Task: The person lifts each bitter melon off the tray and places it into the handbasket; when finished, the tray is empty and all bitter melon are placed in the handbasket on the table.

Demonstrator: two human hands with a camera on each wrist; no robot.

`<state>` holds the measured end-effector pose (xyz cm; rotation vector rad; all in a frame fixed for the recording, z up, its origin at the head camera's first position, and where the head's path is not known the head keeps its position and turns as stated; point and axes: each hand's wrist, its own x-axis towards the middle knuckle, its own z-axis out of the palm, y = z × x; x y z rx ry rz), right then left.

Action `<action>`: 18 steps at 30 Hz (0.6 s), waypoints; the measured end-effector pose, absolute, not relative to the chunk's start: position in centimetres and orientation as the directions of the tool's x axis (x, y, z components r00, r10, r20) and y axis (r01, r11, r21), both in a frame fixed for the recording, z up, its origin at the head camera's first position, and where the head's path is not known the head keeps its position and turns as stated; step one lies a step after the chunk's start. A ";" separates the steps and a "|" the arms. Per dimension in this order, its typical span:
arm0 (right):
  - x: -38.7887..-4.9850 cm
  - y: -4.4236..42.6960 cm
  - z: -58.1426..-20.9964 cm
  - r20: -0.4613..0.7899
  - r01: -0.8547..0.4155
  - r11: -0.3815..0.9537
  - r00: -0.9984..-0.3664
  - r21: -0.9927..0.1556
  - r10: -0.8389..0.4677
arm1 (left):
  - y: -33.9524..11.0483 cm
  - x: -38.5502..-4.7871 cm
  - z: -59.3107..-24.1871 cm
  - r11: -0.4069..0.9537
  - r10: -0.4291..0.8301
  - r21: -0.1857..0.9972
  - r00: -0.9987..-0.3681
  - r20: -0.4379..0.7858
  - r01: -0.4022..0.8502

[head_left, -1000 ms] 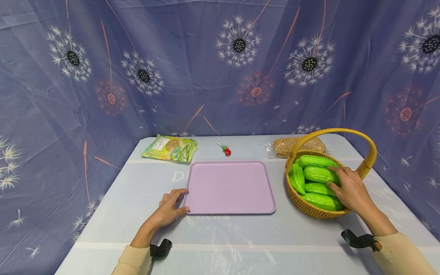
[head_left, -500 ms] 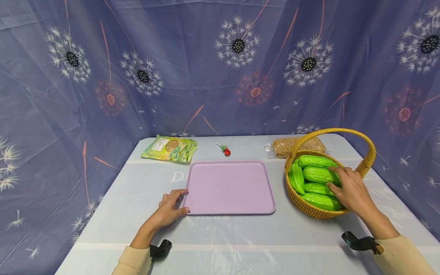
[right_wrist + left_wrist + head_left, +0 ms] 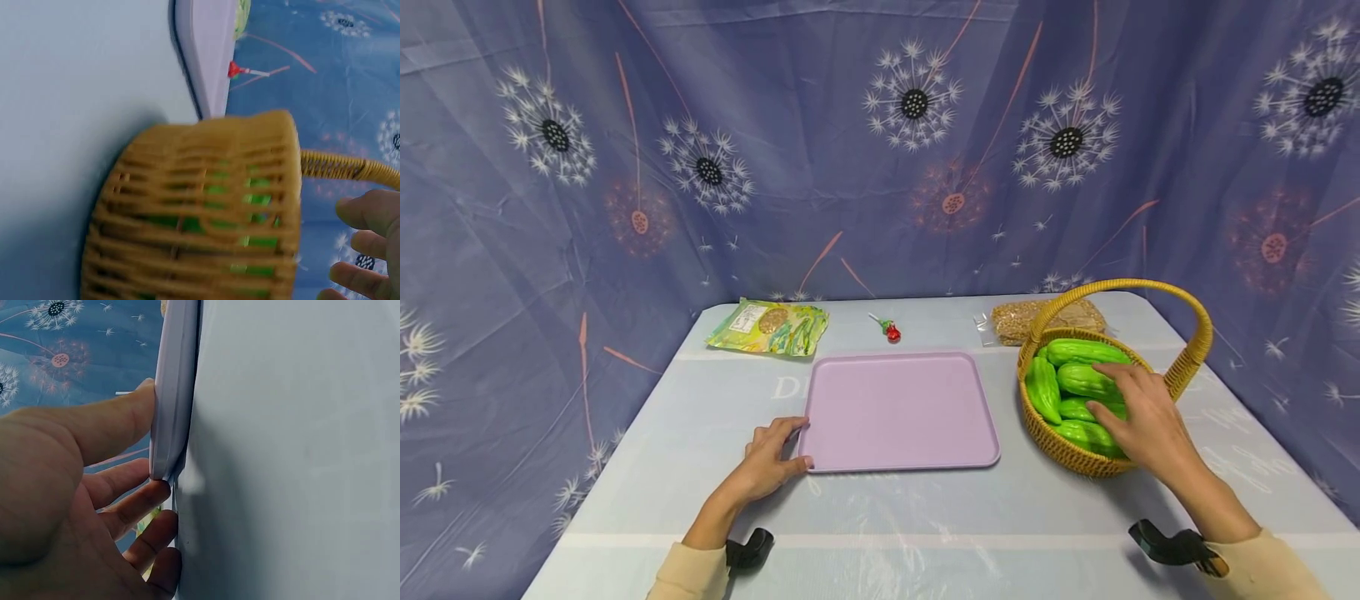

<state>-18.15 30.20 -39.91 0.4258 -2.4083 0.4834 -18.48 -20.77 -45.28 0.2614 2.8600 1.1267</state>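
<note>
In the head view my left hand (image 3: 769,460) rests at the near-left corner of the lilac tray (image 3: 898,412). Its thumb and index fingertip touch the rim, the fingers loosely bent; the left wrist view shows the thumb (image 3: 119,425) against the tray's edge (image 3: 172,394). Over the right side of a yellow wicker basket (image 3: 1067,454) hovers my right hand (image 3: 1150,421), thumb and fingers spread, nothing in its grasp. Several green bitter gourds (image 3: 1041,390) fill the basket, some partly hidden behind that hand. In the right wrist view the right fingers (image 3: 369,212) stand apart above the basket rim.
A green-yellow printed food bag (image 3: 770,327) lies at the back left. Behind the tray is a small red and green thing on a white stick (image 3: 891,330). A clear bag of grain (image 3: 1018,321) sits partly behind the basket, whose tall handle (image 3: 1195,342) arches upward.
My right hand has lifted off the gourds and shifted slightly left, its fingers coming away from the one they lay on. The left hand stays at the tray, which has not moved.
</note>
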 end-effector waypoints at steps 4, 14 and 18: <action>-17.9 28.8 -39.8 0.676 -0.461 0.858 -0.709 -0.226 -0.203 | -20.7 -18.5 -45.2 0.728 0.172 0.672 -0.985 0.014 0.137; -17.8 26.1 -40.0 0.696 -0.508 0.840 -0.673 -0.188 -0.251 | -20.9 -18.4 -44.9 0.759 0.149 0.633 -0.987 0.057 0.151; -17.8 25.2 -40.1 0.694 -0.519 0.835 -0.671 -0.185 -0.263 | -20.7 -18.2 -44.5 0.769 0.150 0.608 -0.981 0.126 0.196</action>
